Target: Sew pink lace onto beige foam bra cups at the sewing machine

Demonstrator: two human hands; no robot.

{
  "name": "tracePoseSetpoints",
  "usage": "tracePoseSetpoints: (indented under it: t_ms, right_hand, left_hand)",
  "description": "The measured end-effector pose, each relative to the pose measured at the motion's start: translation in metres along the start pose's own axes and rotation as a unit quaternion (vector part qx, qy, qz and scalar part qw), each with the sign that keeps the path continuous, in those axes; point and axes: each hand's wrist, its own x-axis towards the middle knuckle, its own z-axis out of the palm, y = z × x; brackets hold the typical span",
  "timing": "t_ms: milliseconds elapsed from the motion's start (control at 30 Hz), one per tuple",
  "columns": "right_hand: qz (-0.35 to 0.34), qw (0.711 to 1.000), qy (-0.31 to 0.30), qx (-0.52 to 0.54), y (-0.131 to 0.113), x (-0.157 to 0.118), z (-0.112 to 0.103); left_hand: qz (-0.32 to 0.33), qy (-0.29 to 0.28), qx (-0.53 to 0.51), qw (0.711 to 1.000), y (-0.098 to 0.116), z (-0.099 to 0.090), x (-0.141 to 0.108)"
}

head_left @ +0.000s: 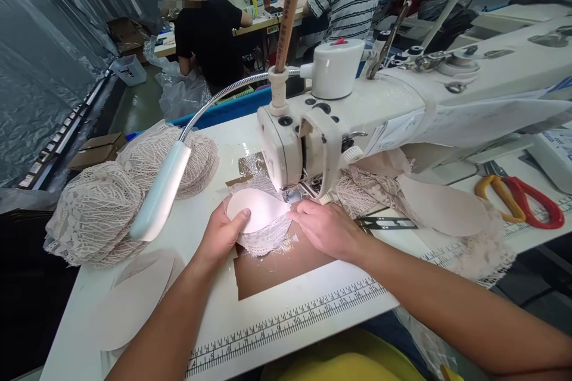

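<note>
A pale pink bra cup [257, 209] lies over a piece of beige lace [263, 241] at the needle area of the white sewing machine [290, 149]. My left hand [226, 229] grips the cup's rounded left end, thumb on top and fingers underneath. At the cup's narrow right tip, my right hand [324, 223] is closed with the fingertips pinching the edge close to the presser foot [292, 195]. Lace with another pale cup [442, 205] trails to the right behind my right hand.
Stacks of lace pieces [96, 208] and loose pale cups [134, 303] lie at left. A lamp [161, 196] hangs over the table. Thread snips [388, 223] and red-and-yellow-handled scissors [521, 199] lie right. A printed ruler [286, 327] runs along the front edge. Two people sit beyond.
</note>
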Motion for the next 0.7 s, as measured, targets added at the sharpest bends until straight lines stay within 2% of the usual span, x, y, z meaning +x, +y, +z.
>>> tracePoseSetpoints:
  t_ms: [233, 367, 567, 700]
  right_hand:
    - [-0.032, 0.999, -0.024, 0.009, -0.003, 0.000, -0.003]
    - [-0.015, 0.999, -0.039, -0.032, -0.005, 0.000, -0.002]
    - [0.014, 0.997, -0.040, -0.065, -0.005, 0.001, 0.001]
    - [0.031, 0.996, -0.032, -0.073, -0.006, 0.003, 0.001]
  left_hand:
    - [0.001, 0.015, 0.036, 0.999, -0.001, -0.002, 0.000]
    - [-0.001, 0.023, 0.055, 0.998, 0.001, -0.003, 0.000]
    - [0.006, -0.012, 0.081, 0.997, 0.009, -0.004, -0.002]
    - [0.027, -0.020, 0.135, 0.990, 0.009, -0.012, -0.001]
